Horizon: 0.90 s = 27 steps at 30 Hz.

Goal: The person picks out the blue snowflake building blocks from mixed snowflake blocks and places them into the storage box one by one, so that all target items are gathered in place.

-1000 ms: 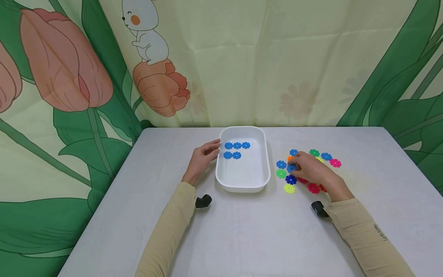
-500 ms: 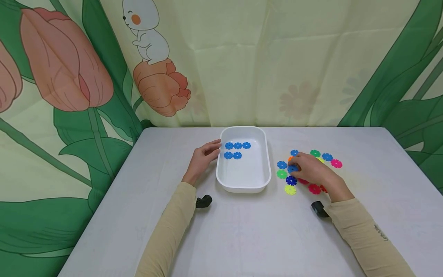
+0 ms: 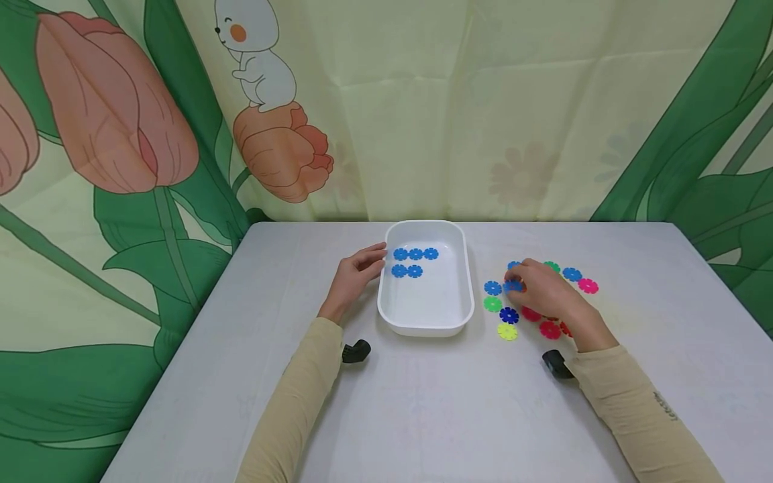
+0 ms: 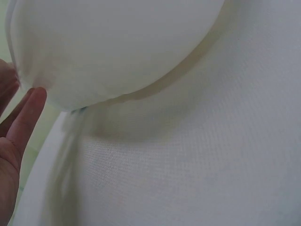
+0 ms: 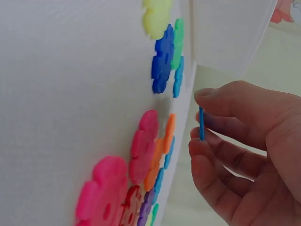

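My right hand (image 3: 548,290) pinches a light blue flower-shaped plastic disc (image 5: 201,125) between thumb and fingers. In the right wrist view the disc shows edge-on, raised off the table. Around and under this hand lie loose discs, among them a dark blue disc (image 3: 509,315), a green disc (image 3: 492,304) and a pink disc (image 5: 144,147). My left hand (image 3: 353,276) touches the left wall of a white tray (image 3: 426,331) with extended fingertips. Inside the tray, toward its far left, are a row of three blue discs (image 3: 416,254) and a row of two blue discs (image 3: 407,271).
Another light blue disc (image 3: 492,288) lies nearest the tray's right side, and a yellow disc (image 3: 507,331) is at the pile's front. Farther right are a blue disc (image 3: 572,274) and a pink disc (image 3: 588,286). A printed curtain (image 3: 483,134) hangs behind the table (image 3: 447,409).
My right hand has lifted the light blue disc from among the others and moved slightly away from me. My left hand and the tray have stayed in place.
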Motion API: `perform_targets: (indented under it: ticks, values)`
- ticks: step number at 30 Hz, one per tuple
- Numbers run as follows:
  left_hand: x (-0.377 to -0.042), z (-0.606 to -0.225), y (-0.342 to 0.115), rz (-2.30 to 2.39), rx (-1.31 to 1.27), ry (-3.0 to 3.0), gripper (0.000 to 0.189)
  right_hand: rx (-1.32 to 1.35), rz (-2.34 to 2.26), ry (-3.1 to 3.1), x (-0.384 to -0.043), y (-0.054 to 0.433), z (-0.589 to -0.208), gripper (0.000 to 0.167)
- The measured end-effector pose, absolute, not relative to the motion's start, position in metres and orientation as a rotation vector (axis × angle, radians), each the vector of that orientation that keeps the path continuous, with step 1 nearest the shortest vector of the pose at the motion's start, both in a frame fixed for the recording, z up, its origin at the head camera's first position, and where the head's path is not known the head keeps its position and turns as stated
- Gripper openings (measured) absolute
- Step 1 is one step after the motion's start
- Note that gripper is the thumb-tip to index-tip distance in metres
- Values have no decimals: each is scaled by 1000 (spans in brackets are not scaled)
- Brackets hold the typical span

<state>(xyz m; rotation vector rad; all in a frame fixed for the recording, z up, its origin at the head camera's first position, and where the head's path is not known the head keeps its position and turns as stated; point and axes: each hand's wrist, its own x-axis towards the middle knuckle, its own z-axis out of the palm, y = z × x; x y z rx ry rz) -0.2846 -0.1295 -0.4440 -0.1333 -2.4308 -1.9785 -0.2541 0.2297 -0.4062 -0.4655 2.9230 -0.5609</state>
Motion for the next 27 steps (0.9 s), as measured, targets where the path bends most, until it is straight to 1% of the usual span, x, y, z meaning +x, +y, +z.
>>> perform_targets:
  ticks: [7,16,27]
  values:
    - [-284,-443,-130,-1968,-137,-2426,32,-400,-611,2943,-254,227,-397,45]
    - [-284,-443,-130,-1979,-141,-2423,33,-447,-659,2990,-254,223,-389,42]
    - [-283,-441,-130,-2001,-152,-2423,33,-482,-714,3016,-249,220,-381,43]
